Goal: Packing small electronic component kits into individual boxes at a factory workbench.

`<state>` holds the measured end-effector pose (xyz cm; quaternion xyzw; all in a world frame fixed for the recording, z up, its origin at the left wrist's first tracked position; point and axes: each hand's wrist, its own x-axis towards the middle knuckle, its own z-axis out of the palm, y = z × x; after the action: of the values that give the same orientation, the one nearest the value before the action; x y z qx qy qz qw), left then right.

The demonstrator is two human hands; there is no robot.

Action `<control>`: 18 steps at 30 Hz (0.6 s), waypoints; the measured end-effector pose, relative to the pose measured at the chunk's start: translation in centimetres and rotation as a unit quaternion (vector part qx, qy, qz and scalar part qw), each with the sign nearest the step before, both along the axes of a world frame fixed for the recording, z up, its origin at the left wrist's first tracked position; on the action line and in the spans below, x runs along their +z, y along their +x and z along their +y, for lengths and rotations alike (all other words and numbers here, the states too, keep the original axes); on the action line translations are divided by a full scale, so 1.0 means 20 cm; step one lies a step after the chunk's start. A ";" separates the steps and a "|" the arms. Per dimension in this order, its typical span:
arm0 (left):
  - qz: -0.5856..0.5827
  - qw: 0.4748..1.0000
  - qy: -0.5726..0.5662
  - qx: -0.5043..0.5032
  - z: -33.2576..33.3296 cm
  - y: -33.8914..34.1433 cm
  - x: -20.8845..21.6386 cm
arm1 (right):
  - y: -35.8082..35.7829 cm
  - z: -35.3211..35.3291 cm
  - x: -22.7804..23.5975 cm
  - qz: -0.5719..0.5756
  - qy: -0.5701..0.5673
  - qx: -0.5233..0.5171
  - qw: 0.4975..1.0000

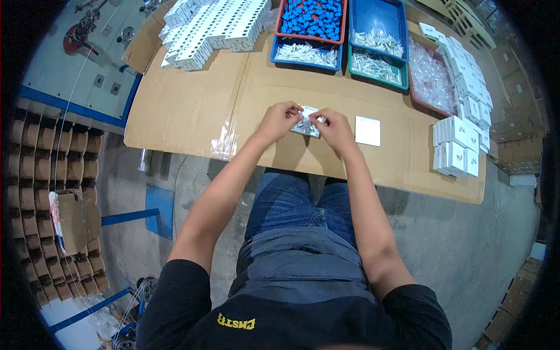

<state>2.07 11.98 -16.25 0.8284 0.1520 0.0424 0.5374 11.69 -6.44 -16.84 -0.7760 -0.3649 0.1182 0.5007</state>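
My left hand (281, 120) and my right hand (333, 129) meet over a small white square housing (314, 133) near the table's front edge. Grey and whitish parts show inside it. Both hands are closed, thumbs and fingertips pinched at the housing's upper part. Something small and pale sits between the fingertips, too small to make out. Just right of my right hand, a flat white square cover (367, 131) lies on the cardboard.
Cardboard covers the table (192, 105). Stacked white switch-like units (233, 26) stand far left. At the back are a red tray of blue pieces (309, 20), blue trays (376, 17) with white plugs and a tray of clear bags (430, 76). White boxes (458, 146) line the right.
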 end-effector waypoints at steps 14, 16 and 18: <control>-0.107 0.933 0.344 0.014 -0.10 -0.03 -0.04 | -0.06 -0.01 -0.04 -0.065 -0.073 -0.036 0.995; -0.121 0.910 0.396 -0.026 -0.08 -0.03 -0.07 | -0.07 0.00 -0.06 -0.065 -0.072 -0.043 0.994; -0.145 0.900 0.410 -0.034 -0.08 -0.04 -0.09 | -0.07 0.00 -0.07 -0.067 -0.071 -0.053 0.994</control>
<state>1.18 10.35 -18.12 0.9648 0.0134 0.2027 0.1672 10.31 -6.40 -18.33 -0.8342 -0.3465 0.0650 0.4241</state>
